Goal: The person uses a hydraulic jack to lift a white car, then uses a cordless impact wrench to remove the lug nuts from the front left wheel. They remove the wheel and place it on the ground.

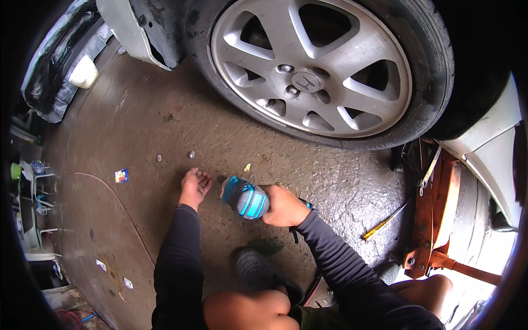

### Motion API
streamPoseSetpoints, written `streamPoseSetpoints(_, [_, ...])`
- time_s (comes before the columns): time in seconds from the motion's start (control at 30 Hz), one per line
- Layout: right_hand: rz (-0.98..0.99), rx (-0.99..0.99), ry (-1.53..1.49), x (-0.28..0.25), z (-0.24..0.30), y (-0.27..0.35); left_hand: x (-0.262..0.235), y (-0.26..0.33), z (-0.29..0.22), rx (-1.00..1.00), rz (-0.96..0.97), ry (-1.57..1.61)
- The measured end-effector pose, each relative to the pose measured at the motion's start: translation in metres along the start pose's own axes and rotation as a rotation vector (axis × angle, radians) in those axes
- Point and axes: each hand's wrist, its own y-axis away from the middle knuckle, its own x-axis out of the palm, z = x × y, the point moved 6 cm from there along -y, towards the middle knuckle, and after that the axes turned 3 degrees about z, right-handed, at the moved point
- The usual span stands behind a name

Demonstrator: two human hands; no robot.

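Observation:
My right hand (285, 206) is wrapped round the grip of a blue-and-grey cordless impact wrench (252, 201). Its rounded back end faces me, and its front points left toward my other hand. Half curled, my left hand (196, 187) hovers over the floor with nothing visible in its fingers. Just beyond it lie two small metal pieces that look like lug nuts (191, 154). Above them stands a car wheel (341, 55) with a silver alloy rim. Bright nuts show in some of the holes round its centre cap; other holes look dark.
To the right, an orange floor jack (432, 220) stands beside the car's body panel (489, 143). A yellow-handled screwdriver (377, 228) lies near it. A detached bumper (60, 71) is at the far left, above white plastic chairs (38, 236). A thin hose (113, 192) crosses the floor.

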Motion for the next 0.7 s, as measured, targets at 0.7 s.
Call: streamPoseSetpoints(0.7, [-0.960,-0.072,0.037,-0.064,-0.020,-0.014,0.245,0.197,-0.013,0.286,1.033,-0.662])
